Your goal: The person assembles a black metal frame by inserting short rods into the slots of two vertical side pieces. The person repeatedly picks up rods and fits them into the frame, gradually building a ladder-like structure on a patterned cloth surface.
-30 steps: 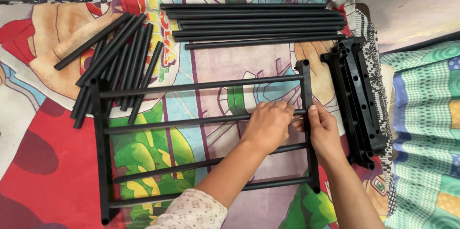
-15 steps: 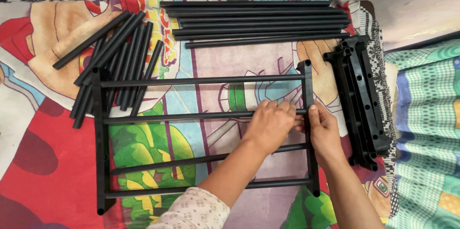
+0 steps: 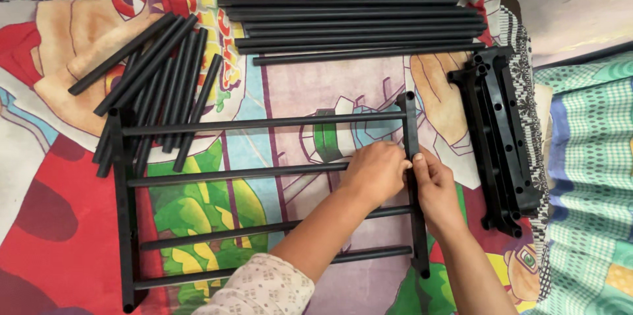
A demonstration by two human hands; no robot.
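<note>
Both hands' grips pinch the black rack frame on a cartoon-printed sheet (loose rods nearby).

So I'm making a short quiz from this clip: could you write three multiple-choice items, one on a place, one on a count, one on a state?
1. Where does the stack of black side brackets lie?
A. right of the frame
B. left of the frame
C. on the frame

2. How many crossbars does the black frame have?
A. two
B. four
C. six

3. What are the hands doing?
A. both lifted clear
B. both on the loose tubes
C. both at the frame's right rail

Answers:
1 A, it lies beyond the right rail.
2 B, four bars span the rails.
3 C, left hand and right hand meet at the second bar's end.
</note>
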